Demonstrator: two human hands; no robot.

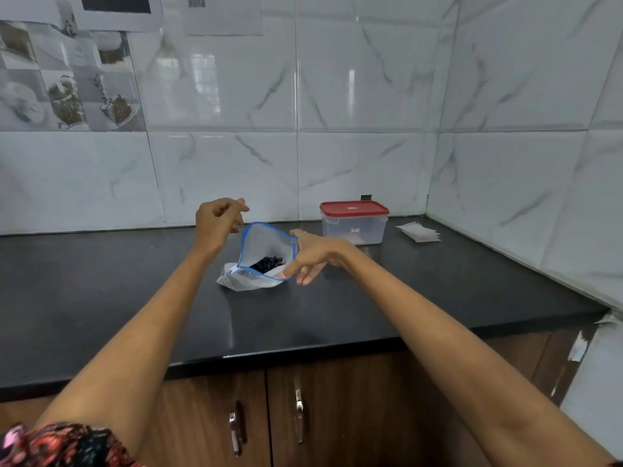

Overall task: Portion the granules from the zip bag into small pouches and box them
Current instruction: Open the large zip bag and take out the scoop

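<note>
Right hand (312, 256) pinches the zip bag (259, 261) mouth open, left hand (217, 219) curled, apparently empty; keep bag upright, next fetch a pouch (419, 231) before scooping granules (266, 263).

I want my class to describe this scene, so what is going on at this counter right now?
A person stands at a black countertop. The right hand pinches the rim of an open zip bag with dark granules inside. The left hand hovers beside it, fingers curled, holding nothing visible. The red-lidded plastic box is shut, and the small pouches lie stacked to its right.
</note>
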